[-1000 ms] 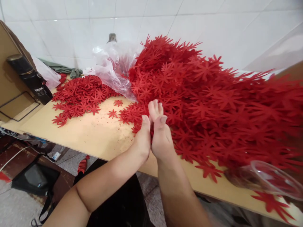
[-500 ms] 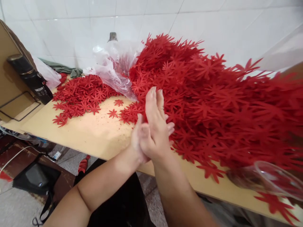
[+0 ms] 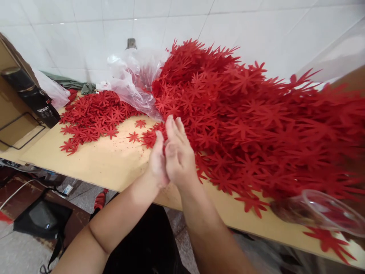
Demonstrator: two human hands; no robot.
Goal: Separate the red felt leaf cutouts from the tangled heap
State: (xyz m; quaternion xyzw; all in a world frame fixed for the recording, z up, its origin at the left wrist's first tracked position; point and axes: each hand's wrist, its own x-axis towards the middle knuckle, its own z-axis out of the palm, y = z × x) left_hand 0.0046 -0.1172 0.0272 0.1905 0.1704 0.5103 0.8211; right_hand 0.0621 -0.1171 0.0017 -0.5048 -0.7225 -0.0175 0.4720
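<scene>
My left hand point(image 3: 157, 161) and my right hand point(image 3: 179, 154) are pressed together palm to palm above the board's front part. The right fingers are stretched out, pointing away from me. The left thumb sticks up; most of the left fingers are hidden behind the right hand. Whether anything lies between the palms I cannot see. Just beyond and to the right rises a large heap of red flower-shaped cutouts point(image 3: 245, 125) with narrow petals. To the left lies a smaller, flatter pile of red cutouts point(image 3: 94, 114), with a loose cutout point(image 3: 133, 137) near my hands.
A clear plastic bag point(image 3: 134, 83) lies between the piles against the white tiled wall point(image 3: 154, 26). At the left a black vacuum flask point(image 3: 31, 95) leans by cardboard. A transparent plastic container point(image 3: 327, 213) lies at the right on the tan board point(image 3: 111, 163). Below is a black bag point(image 3: 42, 217).
The hands have moved slightly left and nearer me. The left fingers that showed spread past the right hand are now hidden, and the palms are more aligned. The view has shifted a little.
</scene>
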